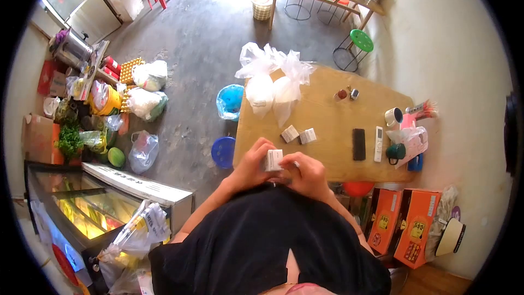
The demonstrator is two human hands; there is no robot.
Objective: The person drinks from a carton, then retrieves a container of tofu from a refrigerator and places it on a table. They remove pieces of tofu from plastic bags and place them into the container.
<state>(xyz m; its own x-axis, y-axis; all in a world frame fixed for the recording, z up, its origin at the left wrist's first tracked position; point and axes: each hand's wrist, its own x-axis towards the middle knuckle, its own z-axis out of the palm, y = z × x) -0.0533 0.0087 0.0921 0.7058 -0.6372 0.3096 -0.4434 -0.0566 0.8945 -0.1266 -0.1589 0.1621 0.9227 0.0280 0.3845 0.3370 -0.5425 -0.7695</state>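
A small white box (274,160) with printing on it is held up near my chest, over the table's front edge. My left hand (252,163) is closed around its left side. On the other side my right hand (307,172) has its fingers bent together at the box's right edge; whether they pinch something small is hidden. Just beyond my hands, two more small white boxes (289,134) (308,136) lie on the wooden table (327,109). White plastic bags (275,84) with contents stand at the table's far left corner.
A black phone (358,144), a white remote (378,143), a dark green mug (395,153) and a white cup (393,117) are at the right. Left of the table are a blue stool (223,152) and a blue-lined bin (230,102). Orange boxes (416,228) stand at the lower right.
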